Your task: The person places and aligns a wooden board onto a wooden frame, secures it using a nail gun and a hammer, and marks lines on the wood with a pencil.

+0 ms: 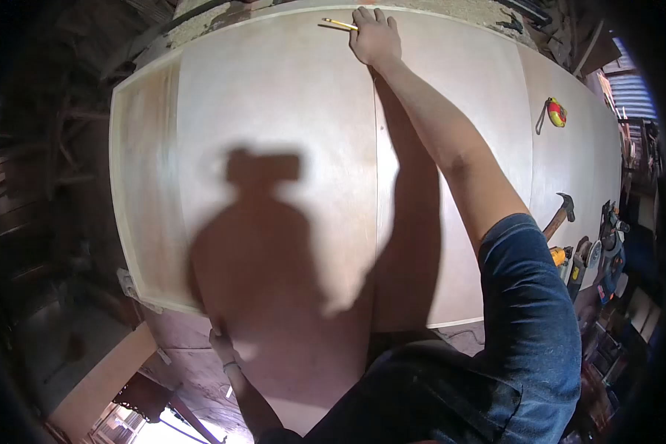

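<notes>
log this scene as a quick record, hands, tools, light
right hand: at the far edge of the pale sheet, pencil in its grip
left hand: by the sheet's left edge, nearer the body; grip unclear in shadow
tools, right side: tape measure farther off, hammer nearer
light: person's shadow across the sheet
</notes>
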